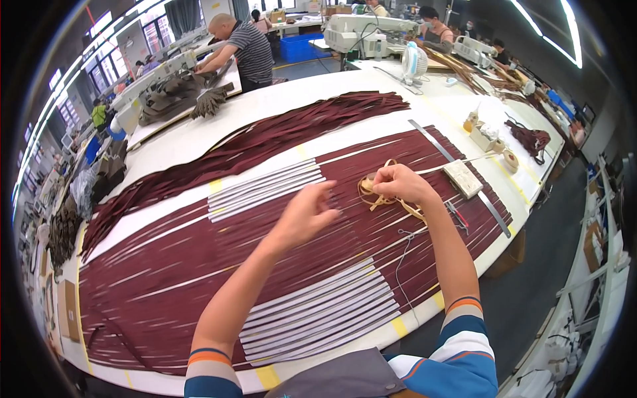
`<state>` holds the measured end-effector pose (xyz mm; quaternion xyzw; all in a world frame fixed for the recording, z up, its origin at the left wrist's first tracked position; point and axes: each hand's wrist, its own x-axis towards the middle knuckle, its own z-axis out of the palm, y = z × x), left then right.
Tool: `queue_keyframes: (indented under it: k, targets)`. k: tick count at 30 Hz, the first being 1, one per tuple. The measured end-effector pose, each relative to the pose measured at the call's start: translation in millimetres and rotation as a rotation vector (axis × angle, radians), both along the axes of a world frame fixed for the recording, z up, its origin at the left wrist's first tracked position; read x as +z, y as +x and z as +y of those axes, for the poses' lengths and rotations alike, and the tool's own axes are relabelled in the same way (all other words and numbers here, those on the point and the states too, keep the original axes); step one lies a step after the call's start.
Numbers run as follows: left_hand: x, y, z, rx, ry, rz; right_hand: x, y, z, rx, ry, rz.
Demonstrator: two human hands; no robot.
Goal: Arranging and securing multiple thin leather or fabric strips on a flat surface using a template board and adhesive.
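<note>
Rows of dark red fabric strips [169, 263] lie side by side across the white table. My left hand [306, 214] is raised over the middle of the strips, its fingers apart and holding nothing. To its right, my right hand [398, 184] has its fingertips pinched together at a tangle of yellowish tape [383, 201]; whether the tape is between them is hard to tell. White strips [318, 313] show at the near side, and more white strips [266, 189] at the far side. A metal ruler [492, 214] crosses the right end, with a pale block [463, 178] on it.
Red-handled tweezers or a similar tool [458, 216] and a grey cord [404, 258] lie right of my hands. A loose bundle of dark red strips [278, 124] runs behind. Farther off are a small fan [414, 62], a tape roll [510, 160] and a person in a striped shirt [249, 52].
</note>
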<state>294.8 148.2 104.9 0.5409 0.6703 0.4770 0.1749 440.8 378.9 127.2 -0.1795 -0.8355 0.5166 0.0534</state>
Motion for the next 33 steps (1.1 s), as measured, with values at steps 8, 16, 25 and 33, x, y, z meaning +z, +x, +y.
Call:
queue_keyframes:
  k: [8, 16, 25, 33]
  targets:
    - [0, 45, 62, -0.129, -0.123, 0.113, 43, 62, -12, 0.075, -0.026, 0.099]
    - [-7, -44, 71, 0.006, -0.704, 0.238, 98, 145, 29, 0.244, -0.275, 1.054]
    - [151, 13, 126, -0.056, 0.207, 0.472, 170, 263, -69, 0.084, -0.038, 1.358]
    - [108, 38, 53, -0.083, -0.219, 0.532, 100, 133, -113, -0.098, 0.12, 0.52]
